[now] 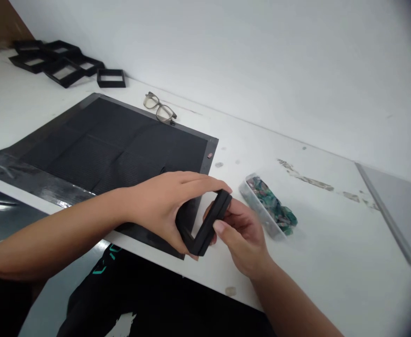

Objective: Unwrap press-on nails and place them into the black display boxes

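Two hands grip a black frame [209, 225] over the desk [313, 262]: the left hand [159, 201], fingers wide, spans it; the right hand [243, 234] pinches one side. Light, even pressure should prevent twisting. Eyeglasses [159, 105] lie toward eleven o'clock.

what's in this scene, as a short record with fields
left hand: grips the black frame, thumb and fingers spread across it
right hand: pinches one side of the same frame
held frame: black, tilted, above the table edge
mat: black, flat, left of the hands
glasses: at the mat's far edge
clear box: green pieces inside, right of the hands
other frames: black, far left
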`<state>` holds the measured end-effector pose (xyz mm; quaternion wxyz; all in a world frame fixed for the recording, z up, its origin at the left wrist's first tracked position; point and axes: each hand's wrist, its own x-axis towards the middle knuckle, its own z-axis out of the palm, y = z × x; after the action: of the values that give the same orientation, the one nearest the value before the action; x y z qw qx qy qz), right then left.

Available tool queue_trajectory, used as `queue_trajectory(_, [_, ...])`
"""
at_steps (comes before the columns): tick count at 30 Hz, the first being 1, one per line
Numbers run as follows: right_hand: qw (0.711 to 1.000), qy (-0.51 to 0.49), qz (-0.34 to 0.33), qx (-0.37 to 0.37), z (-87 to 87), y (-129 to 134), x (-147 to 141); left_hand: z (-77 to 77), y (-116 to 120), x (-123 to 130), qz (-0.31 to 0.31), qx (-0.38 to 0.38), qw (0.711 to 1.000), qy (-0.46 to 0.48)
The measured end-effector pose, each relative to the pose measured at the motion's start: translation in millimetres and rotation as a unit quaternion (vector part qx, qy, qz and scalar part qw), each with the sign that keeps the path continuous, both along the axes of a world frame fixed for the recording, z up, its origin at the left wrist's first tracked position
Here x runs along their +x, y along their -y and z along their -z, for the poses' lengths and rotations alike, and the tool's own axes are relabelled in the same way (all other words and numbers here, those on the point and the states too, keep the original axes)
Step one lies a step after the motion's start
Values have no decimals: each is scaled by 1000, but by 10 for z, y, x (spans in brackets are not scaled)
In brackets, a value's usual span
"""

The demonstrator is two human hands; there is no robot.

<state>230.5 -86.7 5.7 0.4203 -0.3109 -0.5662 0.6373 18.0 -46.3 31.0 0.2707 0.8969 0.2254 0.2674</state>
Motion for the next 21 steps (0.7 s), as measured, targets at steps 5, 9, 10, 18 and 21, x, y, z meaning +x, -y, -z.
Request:
queue_trajectory(5, [998,-47,-45,-21,-102,-84,210,-122,-52,-120,10,-12,991,134])
queue_trajectory(9, [989,-54,-125,-57,-68,-146,284,-116,-100,-156,29,17,975,221])
queue_trajectory(10, [987,-41,-140,-63,-37,-149,270,-90,-113,-154,23,9,972,234])
queue_trajectory(18, [994,81,-62,-48,107,-140,153,149,-200,-93,0,123,965,232])
queue_trajectory(21, [990,140,14,3,104,-138,138,219,-174,-56,-25,121,954,272])
